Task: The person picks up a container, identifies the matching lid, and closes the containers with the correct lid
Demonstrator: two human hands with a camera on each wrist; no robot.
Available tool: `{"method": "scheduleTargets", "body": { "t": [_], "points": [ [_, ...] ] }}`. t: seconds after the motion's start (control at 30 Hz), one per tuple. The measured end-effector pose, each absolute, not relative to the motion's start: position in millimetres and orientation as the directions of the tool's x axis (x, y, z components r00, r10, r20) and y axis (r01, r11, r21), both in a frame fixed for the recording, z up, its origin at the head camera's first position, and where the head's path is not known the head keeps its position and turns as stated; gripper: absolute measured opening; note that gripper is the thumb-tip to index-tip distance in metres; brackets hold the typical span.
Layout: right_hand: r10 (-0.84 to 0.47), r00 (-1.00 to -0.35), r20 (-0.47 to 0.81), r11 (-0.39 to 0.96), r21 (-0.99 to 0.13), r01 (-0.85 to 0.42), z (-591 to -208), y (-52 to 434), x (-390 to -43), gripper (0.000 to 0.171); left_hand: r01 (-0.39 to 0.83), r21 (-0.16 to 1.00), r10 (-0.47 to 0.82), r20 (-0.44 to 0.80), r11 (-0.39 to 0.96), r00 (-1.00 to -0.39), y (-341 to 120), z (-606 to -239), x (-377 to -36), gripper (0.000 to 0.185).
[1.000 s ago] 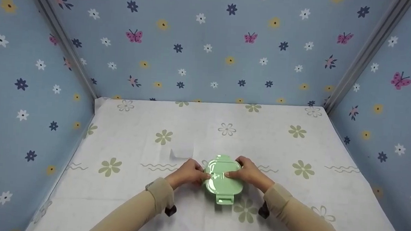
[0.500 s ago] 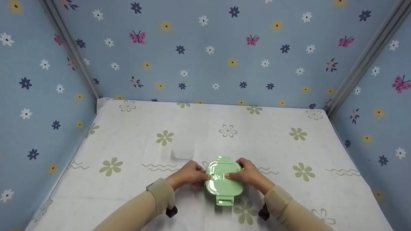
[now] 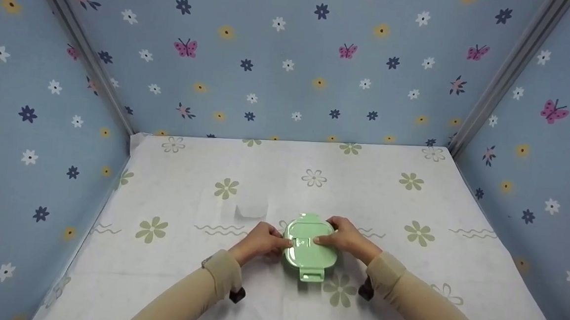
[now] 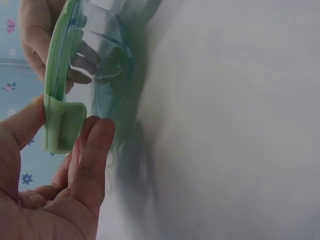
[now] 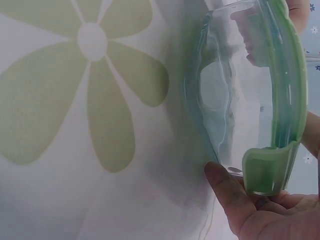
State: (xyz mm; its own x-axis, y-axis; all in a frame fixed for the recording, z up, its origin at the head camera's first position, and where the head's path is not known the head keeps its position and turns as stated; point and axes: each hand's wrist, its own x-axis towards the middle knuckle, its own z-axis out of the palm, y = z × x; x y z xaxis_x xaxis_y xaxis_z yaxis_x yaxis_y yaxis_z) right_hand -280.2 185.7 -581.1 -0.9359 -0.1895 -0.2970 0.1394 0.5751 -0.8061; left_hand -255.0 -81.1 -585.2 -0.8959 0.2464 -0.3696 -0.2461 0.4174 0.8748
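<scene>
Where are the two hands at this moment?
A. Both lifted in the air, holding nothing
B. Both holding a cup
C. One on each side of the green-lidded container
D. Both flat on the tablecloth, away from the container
C: the left hand and right hand flank the container, fingers on its green lid.

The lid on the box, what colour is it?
The lid is pale mint green, plain with no pattern. It shows best in the head view.

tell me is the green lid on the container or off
On. The green lid sits flat atop the clear container, left hand and right hand holding its sides. Whether its clips are latched, cannot tell.
</scene>
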Motion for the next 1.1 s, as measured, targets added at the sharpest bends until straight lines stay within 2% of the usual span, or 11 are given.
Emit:
{"method": "scheduleTargets", "body": {
  "t": [0.4, 0.57, 0.73, 0.87, 1.1],
  "points": [
    [-0.239, -0.91, -0.339, 0.571, -0.807, 0.151, -574.5, 192.2, -284.9, 0.053, -0.265, 0.881, 0.275, -0.387, 0.391, -0.88, -78.9, -577.8, -251.5, 0.044],
    [-0.23, -0.912, -0.339, 0.572, -0.806, 0.155, -574.3, 195.4, -282.5, 0.061, -0.232, 0.907, 0.311, -0.347, 0.352, -0.885, -77.6, -581.4, -248.5, 0.05],
    [-0.187, -0.931, -0.313, 0.547, -0.821, 0.166, -574.9, 196.4, -280.8, 0.067, -0.273, 0.918, 0.341, -0.365, 0.288, -0.866, -80.6, -581.6, -243.5, 0.062],
    [-0.15, -0.945, -0.292, 0.511, -0.841, 0.179, -577.3, 196.3, -283.4, 0.061, -0.291, 0.922, 0.363, -0.37, 0.255, -0.855, -82.1, -580.9, -238.7, 0.078],
    [-0.132, -0.947, -0.292, 0.49, -0.85, 0.194, -582.7, 195.7, -287.1, 0.05, -0.324, 0.924, 0.389, -0.38, 0.202, -0.839, -78.5, -588.4, -234.2, 0.089]
  ]
}}
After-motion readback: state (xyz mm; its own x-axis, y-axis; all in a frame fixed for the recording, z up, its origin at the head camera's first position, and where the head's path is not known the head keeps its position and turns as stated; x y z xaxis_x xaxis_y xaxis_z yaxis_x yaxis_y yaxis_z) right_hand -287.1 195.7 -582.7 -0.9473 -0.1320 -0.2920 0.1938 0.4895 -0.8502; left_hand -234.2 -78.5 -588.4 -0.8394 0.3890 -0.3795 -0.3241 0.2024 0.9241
